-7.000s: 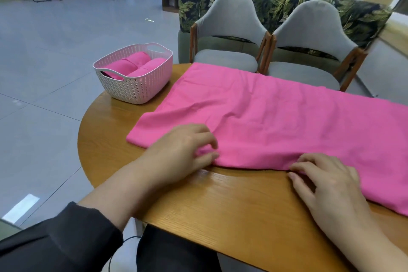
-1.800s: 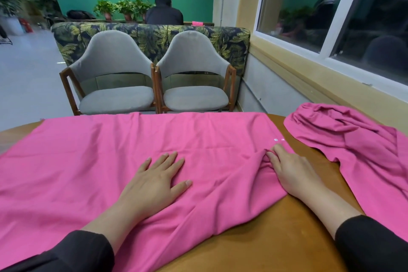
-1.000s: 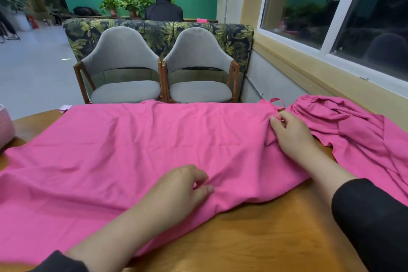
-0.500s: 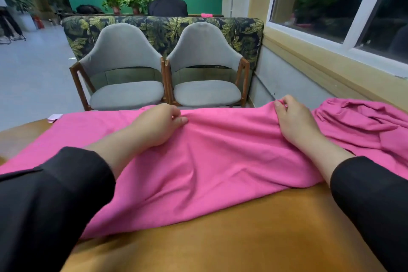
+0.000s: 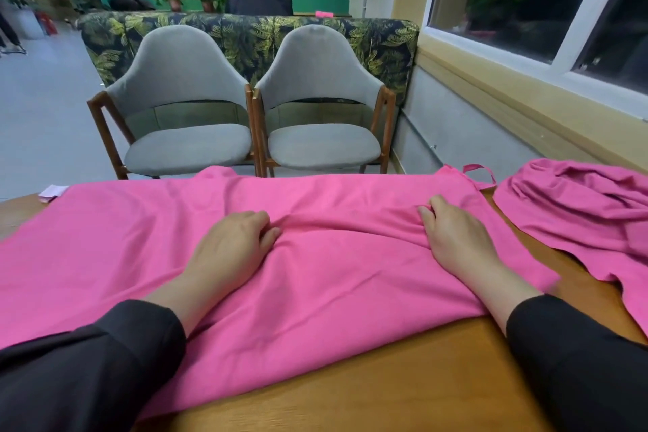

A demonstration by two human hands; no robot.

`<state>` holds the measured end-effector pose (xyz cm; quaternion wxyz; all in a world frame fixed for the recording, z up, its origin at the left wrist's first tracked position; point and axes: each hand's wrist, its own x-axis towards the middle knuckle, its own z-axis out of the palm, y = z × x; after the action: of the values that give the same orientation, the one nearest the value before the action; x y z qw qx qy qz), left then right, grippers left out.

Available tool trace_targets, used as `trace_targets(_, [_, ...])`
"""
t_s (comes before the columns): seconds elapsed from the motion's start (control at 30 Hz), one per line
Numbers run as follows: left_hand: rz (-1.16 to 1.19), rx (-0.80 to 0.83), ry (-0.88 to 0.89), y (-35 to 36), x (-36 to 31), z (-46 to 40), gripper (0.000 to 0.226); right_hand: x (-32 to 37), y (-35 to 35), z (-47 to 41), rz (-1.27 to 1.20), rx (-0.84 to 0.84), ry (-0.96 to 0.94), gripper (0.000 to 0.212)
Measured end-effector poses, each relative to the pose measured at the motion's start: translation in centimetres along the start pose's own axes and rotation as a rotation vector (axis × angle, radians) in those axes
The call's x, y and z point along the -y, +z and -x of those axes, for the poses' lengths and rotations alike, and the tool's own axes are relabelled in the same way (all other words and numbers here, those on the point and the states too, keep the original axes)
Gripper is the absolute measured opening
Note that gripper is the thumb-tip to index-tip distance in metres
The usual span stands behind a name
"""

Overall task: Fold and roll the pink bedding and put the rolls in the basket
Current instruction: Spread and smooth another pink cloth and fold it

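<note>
While spread across the wooden table point(image 5: 403, 386), pink sheet point(image 5: 140, 256) lying mostly flat, bunched into soft folds in the middle. Left hand point(image 5: 231, 249) on top of it, fingers curled and pinching a fold of the cloth. Right hand point(image 5: 456, 238) near the far right corner, fingertips point(image 5: 426, 212) bent and gripping another fold. Black sleeves on both arms. Small pink loop point(image 5: 478, 172) sticking out at the far right corner. Second pink cloth point(image 5: 578, 214) crumpled in a heap on the right, just apart from the sheet. Two grey chairs point(image 5: 186, 109) side by side behind the table. Small white tag point(image 5: 52, 192) at the far left edge, too blurry to read. No words or labels readable anywhere. No basket in sight.
</note>
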<state>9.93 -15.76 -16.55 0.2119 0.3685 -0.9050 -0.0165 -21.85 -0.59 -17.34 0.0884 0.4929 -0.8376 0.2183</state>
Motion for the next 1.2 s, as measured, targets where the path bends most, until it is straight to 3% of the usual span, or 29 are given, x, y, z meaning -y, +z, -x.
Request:
trace_targets(0.23, [-0.032, -0.054, -0.086, -1.3, -1.9, 4.1, 0.032, 0.5, -1.4, 4.2, 0.068, -0.085, -0.038, 0.029])
trace_targets(0.77, [-0.009, 0.006, -0.127, -3.2, -5.3, 12.9, 0.027, 0.6, -6.1, 14.0, 0.014, 0.001, 0.03, 0.028])
trace_targets(0.87, [0.058, 0.035, -0.123, -4.3, -5.8, 13.0, 0.023, 0.4, -6.9, 14.5, -0.087, 0.049, 0.064, 0.029])
trace_targets(1.03, [0.17, -0.091, -0.099, -8.6, -8.0, 8.9, 0.019, -0.6, -11.9, 12.2, -0.343, -0.233, 0.116, 0.026])
trace_targets(1.2, [0.181, -0.098, -0.062, -9.9, -10.3, -0.9, 0.022, -2.0, -14.9, 4.8, -0.461, -0.355, 0.23, 0.03])
